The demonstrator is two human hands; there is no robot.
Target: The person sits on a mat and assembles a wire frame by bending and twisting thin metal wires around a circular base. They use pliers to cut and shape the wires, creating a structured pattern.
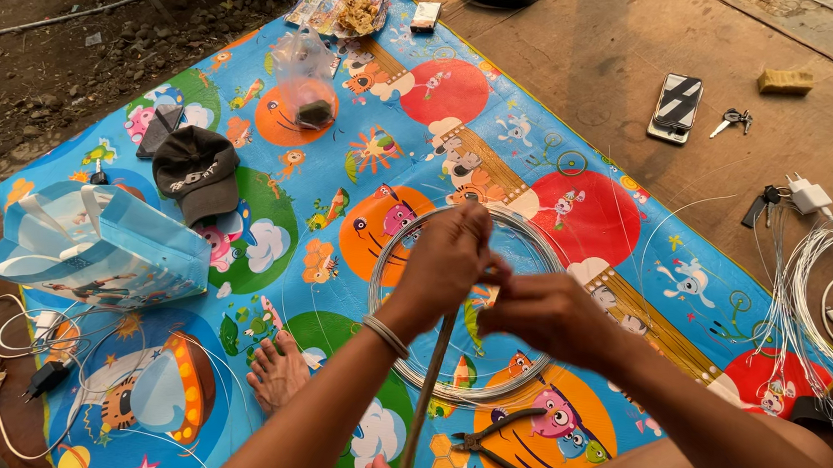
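Glossy plastic mat [556, 222] — shiny metal wire coil [538, 243]

Bright cartoon mat [265, 227], brown floor [612, 56], perhaps dirt beyond [31, 77]

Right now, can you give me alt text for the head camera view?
Two bare hands, left hand and right hand, meet over a wire coil and grip a thin stick on a cartoon mat. Pliers lie below, a black cap upper left.
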